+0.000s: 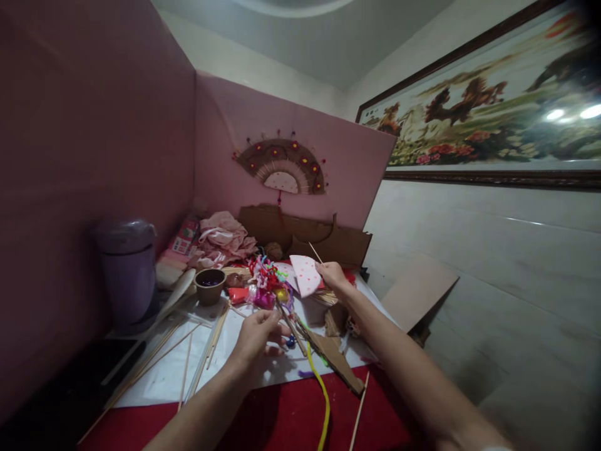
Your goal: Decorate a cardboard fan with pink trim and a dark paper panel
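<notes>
My right hand [332,279] is closed on the edge of a white semicircular piece with pink dots [306,274], fabric or paper, lifted over the craft pile. A thin wooden stick [315,252] sticks up from the same hand. My left hand [261,335] hovers above the white sheet with its fingers loosely apart and nothing visible in them. Close by its fingertips are a narrow brown strip [292,327] and a dark blue bead [290,341]. Right of it lies a curved piece of cardboard [335,357].
A decorated cardboard fan [280,164] hangs on the pink board. On the white sheet [159,385] are thin sticks [217,335], a small bowl [210,286], coloured pipe cleaners [267,272] and a yellow strand [321,382]. A purple lidded bin [128,272] stands at left.
</notes>
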The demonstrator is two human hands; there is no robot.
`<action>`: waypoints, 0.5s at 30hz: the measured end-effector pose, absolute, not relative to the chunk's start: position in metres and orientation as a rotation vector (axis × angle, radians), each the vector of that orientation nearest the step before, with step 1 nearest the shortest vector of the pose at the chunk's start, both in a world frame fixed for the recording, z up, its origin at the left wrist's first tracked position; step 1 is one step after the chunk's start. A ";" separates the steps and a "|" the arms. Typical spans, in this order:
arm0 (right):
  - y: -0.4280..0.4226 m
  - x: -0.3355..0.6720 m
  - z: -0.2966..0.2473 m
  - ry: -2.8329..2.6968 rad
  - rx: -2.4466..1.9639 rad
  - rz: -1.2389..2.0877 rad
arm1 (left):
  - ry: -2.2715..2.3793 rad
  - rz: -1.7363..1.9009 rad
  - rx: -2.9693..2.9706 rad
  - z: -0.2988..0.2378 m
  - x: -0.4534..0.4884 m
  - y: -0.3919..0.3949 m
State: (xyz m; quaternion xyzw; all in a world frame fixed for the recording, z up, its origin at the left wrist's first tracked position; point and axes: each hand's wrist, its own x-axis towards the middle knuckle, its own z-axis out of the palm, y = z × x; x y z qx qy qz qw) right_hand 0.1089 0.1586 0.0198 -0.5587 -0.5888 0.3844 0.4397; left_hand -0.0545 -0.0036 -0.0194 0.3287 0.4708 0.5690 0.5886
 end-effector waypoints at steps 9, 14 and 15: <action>0.169 0.112 0.048 -1.324 -1.303 0.752 | 1.214 1.506 0.818 -0.013 -0.058 -0.003; 0.126 0.129 0.041 -1.292 -1.081 0.779 | 1.254 1.616 0.875 -0.014 -0.066 0.005; 0.121 0.131 0.036 -1.278 -1.004 0.751 | 1.259 1.619 0.896 -0.016 -0.067 0.007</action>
